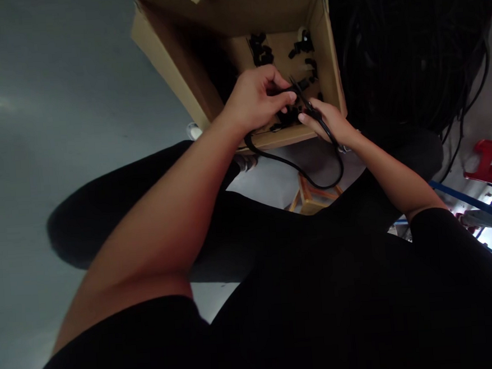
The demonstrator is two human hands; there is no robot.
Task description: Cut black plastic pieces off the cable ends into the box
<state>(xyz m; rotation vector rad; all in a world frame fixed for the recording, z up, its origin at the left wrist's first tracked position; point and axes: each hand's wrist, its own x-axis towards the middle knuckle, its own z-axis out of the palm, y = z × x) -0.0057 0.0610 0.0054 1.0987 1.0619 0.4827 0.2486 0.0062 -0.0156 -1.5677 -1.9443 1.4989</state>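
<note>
My left hand (pixel 263 96) is closed, thumb and fingers pinching the end of a black cable (pixel 300 180) over the box. From there the cable hangs in a loop below the hands and rises toward my right wrist. My right hand (pixel 328 119) is closed around dark scissors (pixel 306 100), whose narrow blades point up and left beside the left fingertips. Beneath both hands stands an open cardboard box (pixel 291 139). Small black pieces (pixel 261 49) lie scattered on its bottom; its left side is in deep shadow.
A large heap of black cables (pixel 413 43) sits right of the box, with strands trailing to the floor. A red plastic stool (pixel 491 159) and a blue metal bar (pixel 466 197) are at far right. Between my legs is a small wooden stool (pixel 312 202). Grey floor (pixel 55 108) spreads leftward.
</note>
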